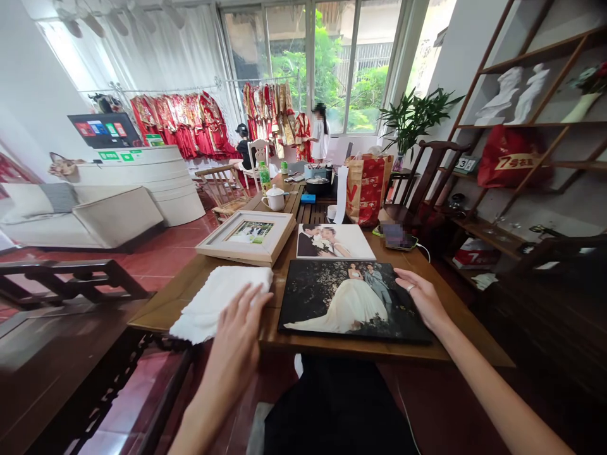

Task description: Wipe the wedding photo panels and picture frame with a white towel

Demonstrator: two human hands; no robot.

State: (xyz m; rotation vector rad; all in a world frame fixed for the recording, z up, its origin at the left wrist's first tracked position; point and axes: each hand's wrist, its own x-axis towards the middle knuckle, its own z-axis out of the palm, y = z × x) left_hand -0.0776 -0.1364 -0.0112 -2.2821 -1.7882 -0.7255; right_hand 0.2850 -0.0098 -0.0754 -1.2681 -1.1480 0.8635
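Observation:
On the wooden table [203, 287] a dark wedding photo panel [313, 297] lies flat in front of me; its picture shows a couple and a wide white gown. My right hand [420, 294], with a ring on one finger, holds the panel's right edge near the far corner. To the left is a folded white cloth [213, 294]. My left hand [244, 313] is over its right side, fingers extended and slightly blurred; whether they press on it I cannot tell. Behind the panel lies a lighter wedding photo print [358, 240], and left of that a pale framed photo [279, 239].
Farther along the table are a white lidded cup [275, 198], a green bottle [264, 177], a red paper bag [367, 189] and a phone with a cable [398, 235]. Wooden shelves [526, 125] stand at right. Two people are near the garment racks, one by the window [321, 136].

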